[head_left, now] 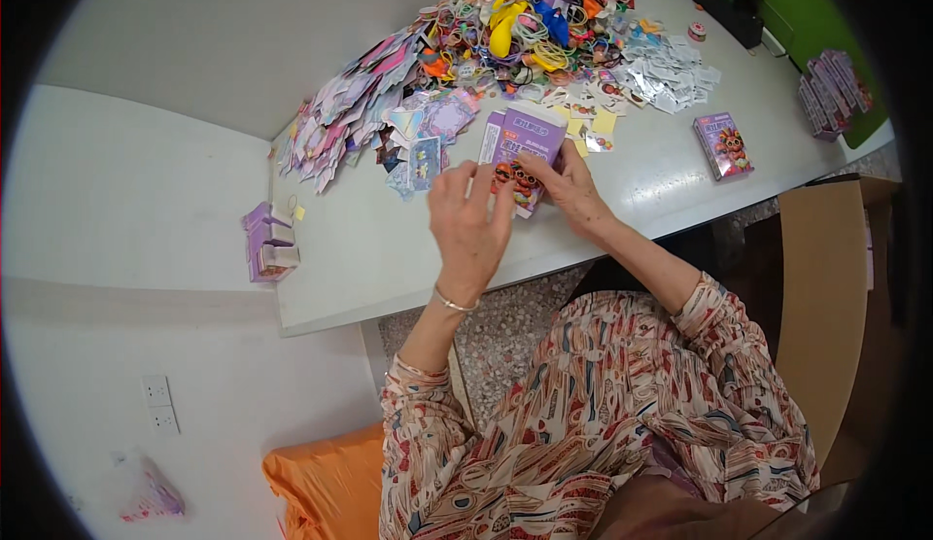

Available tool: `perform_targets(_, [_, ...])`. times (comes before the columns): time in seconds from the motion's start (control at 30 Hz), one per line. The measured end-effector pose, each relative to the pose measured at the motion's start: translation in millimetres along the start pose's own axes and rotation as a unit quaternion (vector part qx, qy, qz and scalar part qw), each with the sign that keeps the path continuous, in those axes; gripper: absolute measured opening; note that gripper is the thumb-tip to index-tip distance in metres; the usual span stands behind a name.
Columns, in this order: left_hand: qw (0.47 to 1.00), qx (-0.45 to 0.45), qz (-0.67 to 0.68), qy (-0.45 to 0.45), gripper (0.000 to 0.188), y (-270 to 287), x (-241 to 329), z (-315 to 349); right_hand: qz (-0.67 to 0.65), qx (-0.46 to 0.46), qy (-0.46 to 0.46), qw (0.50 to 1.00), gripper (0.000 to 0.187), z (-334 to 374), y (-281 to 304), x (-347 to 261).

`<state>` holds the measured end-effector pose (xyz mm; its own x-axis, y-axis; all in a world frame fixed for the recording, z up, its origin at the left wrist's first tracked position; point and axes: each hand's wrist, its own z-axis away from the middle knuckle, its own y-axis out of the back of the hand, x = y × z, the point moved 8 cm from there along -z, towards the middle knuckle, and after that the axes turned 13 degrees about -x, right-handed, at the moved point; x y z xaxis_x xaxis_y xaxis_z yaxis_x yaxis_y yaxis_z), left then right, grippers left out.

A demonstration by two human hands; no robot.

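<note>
A flat purple and white cardboard box [533,141] with a picture of round orange-red characters is tilted over the front part of the table. My right hand [580,197] grips its right side, the thumb lying across the printed front. At the box's lower left is my left hand [468,229], its back up and its fingers apart, the thumb overlapping the box's face. Whether those fingertips press on the box I cannot tell. The box's top end looks unfolded, with a flap standing out. Shiny pastel cards [425,163] lie just left of the box.
Behind are heaps of coloured bands and balloons [544,30], pastel cards [355,112] and small white packets [671,73]. A purple box [724,146] lies to the right, with stacked boxes [836,93] farther right. A carton [821,316] stands beside the table; an orange bag [330,482] sits lower left.
</note>
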<state>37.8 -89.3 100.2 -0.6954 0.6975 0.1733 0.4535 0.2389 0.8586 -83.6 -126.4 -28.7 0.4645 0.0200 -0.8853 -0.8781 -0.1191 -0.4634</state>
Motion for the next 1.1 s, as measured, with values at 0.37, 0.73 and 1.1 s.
perform_targets(0.37, [0.986,-0.055,-0.098,0.125,0.015,-48.7,-8.2,-7.4,0.260,0.075,0.026,0.962,0.049,19.5,-9.1,-24.0])
perform_targets(0.73, [0.580,-0.036,0.786,0.211,0.018,-69.2,-45.0,-11.3,0.187,0.020,0.090,0.978,0.054,15.9,11.9,-38.9])
perform_targets(1.1, [0.779,-0.207,0.509,0.301,0.015,-41.8,-75.3,4.5,0.328,0.003,0.051,0.943,0.053,20.1,32.8,-52.3])
